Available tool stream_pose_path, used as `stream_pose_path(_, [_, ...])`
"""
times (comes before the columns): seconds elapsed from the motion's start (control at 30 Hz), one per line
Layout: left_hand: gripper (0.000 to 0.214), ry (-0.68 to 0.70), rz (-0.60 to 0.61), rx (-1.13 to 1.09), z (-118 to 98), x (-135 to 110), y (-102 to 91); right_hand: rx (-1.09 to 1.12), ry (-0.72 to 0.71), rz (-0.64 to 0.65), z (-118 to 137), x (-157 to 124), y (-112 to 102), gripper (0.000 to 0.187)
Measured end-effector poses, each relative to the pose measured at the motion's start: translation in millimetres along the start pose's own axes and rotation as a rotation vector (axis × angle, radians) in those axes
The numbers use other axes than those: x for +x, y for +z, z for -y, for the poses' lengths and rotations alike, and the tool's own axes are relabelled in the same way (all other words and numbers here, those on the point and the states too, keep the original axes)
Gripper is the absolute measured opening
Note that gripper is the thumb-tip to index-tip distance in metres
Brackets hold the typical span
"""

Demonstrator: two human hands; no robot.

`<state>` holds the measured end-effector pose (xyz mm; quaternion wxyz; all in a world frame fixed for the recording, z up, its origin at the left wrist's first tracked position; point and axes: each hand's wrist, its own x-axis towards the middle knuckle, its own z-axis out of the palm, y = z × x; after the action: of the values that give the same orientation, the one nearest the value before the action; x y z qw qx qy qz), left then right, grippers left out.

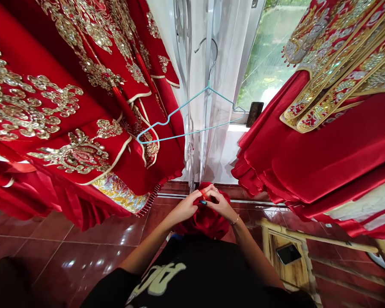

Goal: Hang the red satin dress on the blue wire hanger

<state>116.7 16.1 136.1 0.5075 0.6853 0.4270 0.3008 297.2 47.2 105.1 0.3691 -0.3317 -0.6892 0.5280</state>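
Red satin cloth (205, 220) sits bunched in a wad between the person's two hands, just above the chest of a black T-shirt (167, 278). The left hand (186, 206) and right hand (221, 204) are both half closed, fingers curled and gripping the top of the wad, their fingertips nearly meeting. A small dark-blue object (202, 202) shows between them, too small to identify. Just beyond the right hand, a low wooden rack (290, 273) holds a black smartphone (288, 254) flat on its plank. Gold-embroidered red garments (67, 107) hang on both sides, with a blue wire hanger (192, 133) and sheer white curtain (227, 64) between them, above glossy reddish-brown floor tiles (67, 261).
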Motion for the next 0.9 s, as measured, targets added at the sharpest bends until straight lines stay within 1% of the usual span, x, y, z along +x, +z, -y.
stream_pose_path(0.07, [0.079,-0.013,0.010,0.009,1,0,-1.9,-0.034,0.000,0.032,4,6,0,0.041])
stream_pose_path(0.1, [0.079,-0.018,0.013,0.006,1,0,-3.3,-0.029,0.011,0.023,6,8,0,0.045])
stream_pose_path(0.17, [0.077,-0.020,0.011,-0.024,2,0,-7.6,0.039,0.050,-0.049,6,9,-3,0.048])
stream_pose_path(0.23, [0.076,-0.026,-0.030,-0.093,2,-2,-14.1,0.181,0.103,-0.154,5,5,-9,0.045])
stream_pose_path(0.27, [0.078,-0.043,-0.080,-0.140,2,-5,-17.7,0.270,0.127,-0.220,4,0,-12,0.044])
stream_pose_path(0.33, [0.084,-0.103,-0.224,-0.259,1,-12,-24.3,0.450,0.160,-0.376,3,-10,-17,0.039])
stream_pose_path(0.37, [0.087,-0.130,-0.297,-0.324,0,-15,-26.3,0.523,0.170,-0.437,3,-15,-19,0.033])
stream_pose_path(0.4, [0.089,-0.145,-0.360,-0.388,-1,-18,-27.0,0.569,0.179,-0.471,4,-19,-18,0.026])
stream_pose_path(0.43, [0.090,-0.140,-0.410,-0.450,-2,-20,-26.5,0.581,0.185,-0.477,6,-22,-15,0.021])
stream_pose_path(0.47, [0.092,-0.119,-0.448,-0.509,-3,-21,-24.6,0.550,0.183,-0.462,8,-24,-11,0.026])
stream_pose_path(0.53, [0.096,-0.065,-0.492,-0.617,-7,-21,-18.0,0.393,0.149,-0.389,14,-25,4,0.041])
stream_pose_path(0.57, [0.097,-0.047,-0.503,-0.660,-10,-20,-14.2,0.303,0.122,-0.347,16,-24,13,0.041])
stream_pose_path(0.67, [0.096,-0.018,-0.515,-0.725,-16,-16,-4.4,0.136,0.073,-0.249,21,-20,36,0.024])
stream_pose_path(0.73, [0.094,0.001,-0.545,-0.733,-19,-15,-1.0,0.096,0.079,-0.225,21,-18,46,0.017])
stream_pose_path(0.83, [0.092,0.002,-0.593,-0.745,-24,-16,0.8,0.101,0.101,-0.171,19,-19,53,0.014])
stream_pose_path(0.87, [0.091,-0.004,-0.598,-0.743,-25,-16,1.3,0.120,0.102,-0.179,18,-19,55,0.016])
stream_pose_path(0.9, [0.090,-0.011,-0.597,-0.737,-26,-16,1.9,0.135,0.101,-0.217,17,-19,56,0.020])
